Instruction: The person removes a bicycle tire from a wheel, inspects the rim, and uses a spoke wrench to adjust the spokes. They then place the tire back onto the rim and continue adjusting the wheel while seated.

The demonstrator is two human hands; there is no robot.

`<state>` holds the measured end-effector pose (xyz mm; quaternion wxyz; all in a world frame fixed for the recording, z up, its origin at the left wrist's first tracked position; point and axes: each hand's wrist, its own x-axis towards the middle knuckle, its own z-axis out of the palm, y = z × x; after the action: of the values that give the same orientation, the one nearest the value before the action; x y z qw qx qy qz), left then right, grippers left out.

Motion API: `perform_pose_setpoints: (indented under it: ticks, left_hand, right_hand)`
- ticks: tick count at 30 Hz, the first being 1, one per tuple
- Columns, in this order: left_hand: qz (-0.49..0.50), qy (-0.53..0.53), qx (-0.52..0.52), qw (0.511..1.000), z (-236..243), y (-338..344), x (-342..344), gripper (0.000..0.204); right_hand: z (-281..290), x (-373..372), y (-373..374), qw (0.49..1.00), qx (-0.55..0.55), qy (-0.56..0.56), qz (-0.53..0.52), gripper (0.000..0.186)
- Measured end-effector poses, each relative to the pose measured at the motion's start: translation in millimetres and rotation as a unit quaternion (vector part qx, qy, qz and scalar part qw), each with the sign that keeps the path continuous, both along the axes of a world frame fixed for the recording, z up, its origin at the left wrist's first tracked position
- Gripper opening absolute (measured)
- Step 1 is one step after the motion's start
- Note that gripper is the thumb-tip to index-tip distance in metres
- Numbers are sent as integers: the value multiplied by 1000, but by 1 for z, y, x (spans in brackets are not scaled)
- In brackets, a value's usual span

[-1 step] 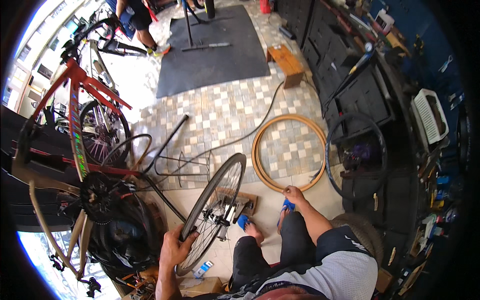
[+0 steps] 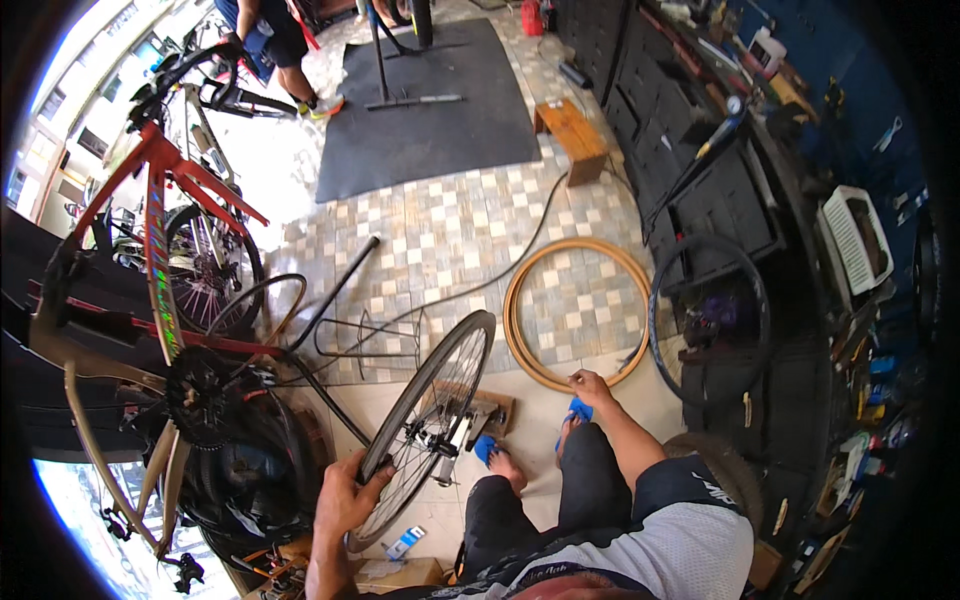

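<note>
A spoked bicycle wheel (image 2: 425, 435) with a dark rim stands upright and tilted, in front of me to the left. My left hand (image 2: 350, 495) is closed around its near lower edge, thumb on the rim side. Beside the hub is a metal stand (image 2: 457, 440), partly hidden by the spokes. My right hand (image 2: 590, 386) is held over my right foot, fingers pinched together. Whether something small is between them cannot be made out. In the view, it overlaps the near edge of tan bicycle tires (image 2: 518, 350); contact is unclear.
A black tire (image 2: 655, 310) leans by dark cabinets (image 2: 640, 110) at right. A red and tan bike frame (image 2: 160, 230) stands left. Farther off are a wooden stool (image 2: 572, 130), a black mat (image 2: 430, 120) and another person (image 2: 275, 40). A dark hose (image 2: 490, 283) crosses the floor.
The whole view has shifted very slightly. Both hands and the wheel look otherwise the same.
</note>
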<state>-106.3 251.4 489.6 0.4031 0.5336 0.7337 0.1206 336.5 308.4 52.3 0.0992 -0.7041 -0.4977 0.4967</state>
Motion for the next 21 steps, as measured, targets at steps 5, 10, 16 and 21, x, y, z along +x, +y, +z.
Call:
perform_pose_setpoints:
  ticks: [5,10,16,21]
  left_hand:
    - [-29,-3,31,999,113,52,31,28]
    - [55,35,91,994,201,109,76,28]
    - [253,-130,199,938,220,199,147,60]
    - [231,-228,257,910,163,266,90,61]
  right_hand:
    - [29,23,91,994,110,2,29,31]
    - [-14,-5,212,972,98,207,49,46]
    - [56,-16,374,966,45,256,2,72]
    - [63,30,504,936,31,347,-51,82]
